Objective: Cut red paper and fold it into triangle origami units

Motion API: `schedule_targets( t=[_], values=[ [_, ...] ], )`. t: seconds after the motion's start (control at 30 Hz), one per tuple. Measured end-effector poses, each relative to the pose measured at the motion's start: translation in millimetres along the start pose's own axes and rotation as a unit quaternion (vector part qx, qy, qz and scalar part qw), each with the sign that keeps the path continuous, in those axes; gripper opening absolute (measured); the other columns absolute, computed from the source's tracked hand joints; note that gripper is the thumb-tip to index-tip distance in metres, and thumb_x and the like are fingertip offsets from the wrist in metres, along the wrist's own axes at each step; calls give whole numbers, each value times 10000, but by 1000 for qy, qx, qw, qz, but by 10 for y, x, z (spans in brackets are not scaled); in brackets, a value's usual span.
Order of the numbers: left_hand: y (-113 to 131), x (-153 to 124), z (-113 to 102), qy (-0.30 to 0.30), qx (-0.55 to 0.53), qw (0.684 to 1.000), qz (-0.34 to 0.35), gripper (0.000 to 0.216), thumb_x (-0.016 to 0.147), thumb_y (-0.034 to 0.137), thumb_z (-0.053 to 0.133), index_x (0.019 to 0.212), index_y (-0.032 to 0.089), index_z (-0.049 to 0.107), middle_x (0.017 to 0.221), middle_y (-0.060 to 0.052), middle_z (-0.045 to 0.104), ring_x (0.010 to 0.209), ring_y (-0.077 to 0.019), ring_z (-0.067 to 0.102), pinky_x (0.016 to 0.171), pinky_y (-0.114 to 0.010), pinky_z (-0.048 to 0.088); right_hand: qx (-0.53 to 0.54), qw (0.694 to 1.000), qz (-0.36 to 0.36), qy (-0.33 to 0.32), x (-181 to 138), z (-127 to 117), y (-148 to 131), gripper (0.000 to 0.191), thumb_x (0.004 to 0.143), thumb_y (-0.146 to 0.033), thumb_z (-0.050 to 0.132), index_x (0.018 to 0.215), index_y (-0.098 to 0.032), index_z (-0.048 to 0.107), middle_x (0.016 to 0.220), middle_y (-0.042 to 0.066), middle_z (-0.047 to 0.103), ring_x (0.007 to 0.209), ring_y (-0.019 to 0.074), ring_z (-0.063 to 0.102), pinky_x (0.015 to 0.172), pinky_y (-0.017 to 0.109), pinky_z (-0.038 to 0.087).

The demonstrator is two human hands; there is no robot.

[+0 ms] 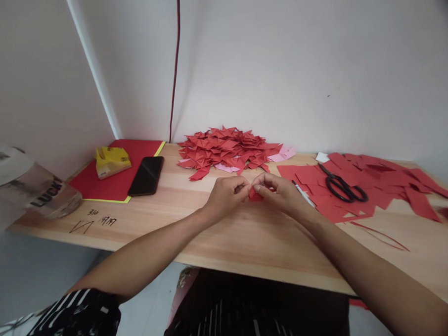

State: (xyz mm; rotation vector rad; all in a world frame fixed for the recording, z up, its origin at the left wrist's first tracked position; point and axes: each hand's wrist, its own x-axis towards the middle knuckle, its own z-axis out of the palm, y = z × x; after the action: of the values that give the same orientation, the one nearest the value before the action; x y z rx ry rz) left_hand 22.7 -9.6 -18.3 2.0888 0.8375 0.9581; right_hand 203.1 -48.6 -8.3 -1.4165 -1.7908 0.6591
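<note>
The folded paper (255,194) you hold is red, like the heap of folded papers (225,147) before you, which has pink pieces (286,154) at its edges. Your sleeve (78,315) is black with white stripes. To your right, black scissors (329,177) top red paper cuttings (384,187); to your left, a black phone (146,176) and yellow packet (115,164) meet a red sheet (91,186) edged in yellow. Your tabletop (243,248) shows pale, streaked wood grain; the cord (176,52) is dark red.
</note>
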Motion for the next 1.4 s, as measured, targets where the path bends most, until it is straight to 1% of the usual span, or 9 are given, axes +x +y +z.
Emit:
schedule_targets(
  t=[0.23, 0.4, 0.67, 0.73, 0.83, 0.93, 1.03, 1.2, 1.4],
  values=[
    [-22, 18, -13, 18, -19, 999, 23, 182, 843, 210, 563, 692, 159, 651, 641, 7, 667, 587, -97, 565, 602, -211, 414, -23, 999, 3, 37, -9, -21, -11, 183, 813, -352, 566, 734, -193, 608, 709, 14, 626, 620, 131, 523, 564, 244, 388],
    [-7, 22, -20, 28, -34, 999, 23, 99, 805, 178, 600, 729, 160, 660, 671, 4, 672, 613, -101, 581, 605, -210, 427, -11, 999, -15, 28, -38, -13, -56, 184, 841, -352, 549, 772, -195, 616, 757, 30, 643, 658, 144, 553, 591, 251, 424],
    [-23, 27, -14, 43, -6, 998, 51, 123, 809, 124, 558, 741, 165, 654, 682, 7, 659, 630, -103, 563, 598, -217, 412, -33, 999, -33, 28, -44, -28, -36, 116, 867, -270, 545, 809, -200, 616, 774, 28, 649, 678, 150, 566, 615, 257, 431],
    [-40, 27, -10, 50, 7, 997, 67, 102, 825, 138, 573, 789, 173, 662, 724, 4, 665, 666, -107, 571, 606, -216, 415, -53, 996, -58, 40, -44, -27, -13, 93, 875, -240, 546, 819, -206, 612, 789, 26, 647, 700, 154, 570, 629, 261, 434],
    [-47, 30, -5, 63, 3, 994, 90, 47, 815, 174, 644, 858, 184, 661, 772, 2, 655, 700, -110, 581, 606, -209, 429, -84, 985, -131, 74, -39, -24, 14, 98, 898, -208, 529, 835, -214, 603, 819, 32, 644, 746, 165, 576, 666, 278, 443],
    [-26, 30, -15, 81, 18, 989, 120, 34, 813, 183, 669, 830, 184, 639, 766, 0, 623, 707, -116, 568, 608, -216, 436, -112, 967, -199, 112, -35, -18, 17, 105, 913, -199, 523, 852, -219, 606, 849, 44, 650, 800, 182, 586, 728, 314, 457],
    [11, 21, -45, 128, 58, 974, 179, 64, 851, 160, 620, 791, 180, 614, 780, -12, 613, 748, -127, 564, 664, -239, 447, -122, 953, -235, 149, -48, -16, -4, 65, 907, -214, 552, 907, -227, 616, 890, 53, 661, 849, 199, 599, 787, 352, 467],
    [22, 18, -99, 187, 138, 938, 258, 140, 900, 166, 550, 768, 178, 597, 802, -26, 617, 775, -128, 570, 688, -242, 442, -115, 941, -234, 216, -108, -48, -60, 62, 909, -252, 553, 879, -243, 607, 813, 46, 652, 794, 207, 602, 737, 368, 485],
    [-33, 60, -134, 213, 249, 896, 300, 220, 911, 151, 532, 696, 180, 563, 743, -7, 615, 704, -116, 519, 669, -256, 383, -128, 948, -209, 205, -147, -27, -71, 95, 905, -269, 573, 877, -255, 663, 829, 36, 707, 756, 193, 633, 693, 342, 483]
  ],
)
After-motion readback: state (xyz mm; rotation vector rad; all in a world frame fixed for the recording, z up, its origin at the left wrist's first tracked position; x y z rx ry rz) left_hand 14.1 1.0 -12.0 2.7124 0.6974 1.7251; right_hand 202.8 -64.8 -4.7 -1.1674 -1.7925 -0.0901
